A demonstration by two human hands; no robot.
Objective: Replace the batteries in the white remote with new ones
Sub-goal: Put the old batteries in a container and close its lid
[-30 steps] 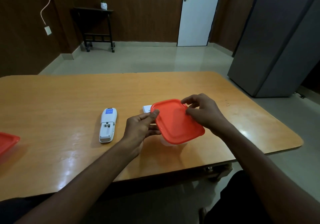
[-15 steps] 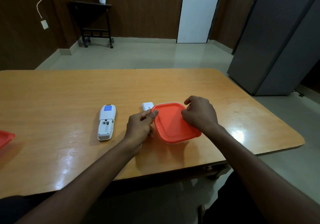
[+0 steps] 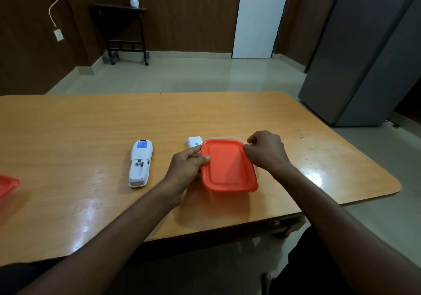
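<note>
just left of left grip (image 3: 186,164), white remote (image 3: 140,163)

Bare table (image 3: 227,114) beyond, small white cover (image 3: 195,141) behind lidded box (image 3: 229,168), remote (image 3: 140,163) left

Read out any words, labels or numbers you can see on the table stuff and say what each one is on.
No text can be read here.
Remote: blue sticker with pale print, too small and blurred to read.
Battery cover: small dark printed patch, maybe a code, too blurred to read.
Orange lid: no print visible.
</note>
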